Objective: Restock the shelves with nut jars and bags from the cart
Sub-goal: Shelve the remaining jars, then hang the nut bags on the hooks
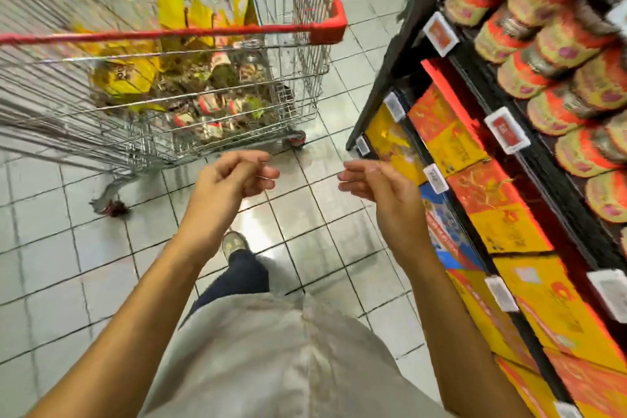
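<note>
The cart (163, 33) stands ahead on the left, on the floor (101, 248). Bags (125, 75) lie in it to the left and rear, jars (208, 103) lower and nearer. The shelves (543, 163) run along the right: shelved jars (559, 44) in rows above, boxes (502, 214) below, tags (507, 129) on the edges. Left hand (230, 176) and right hand (376, 183) hang apart between cart and shelves, the right just beside the boxes.

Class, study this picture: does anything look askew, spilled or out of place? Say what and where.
Only inside the cart: yellow bags and jars lie heaped at all angles, unlike the shelf jars on the right, which sit in even rows. Nothing is spilled on the floor.
</note>
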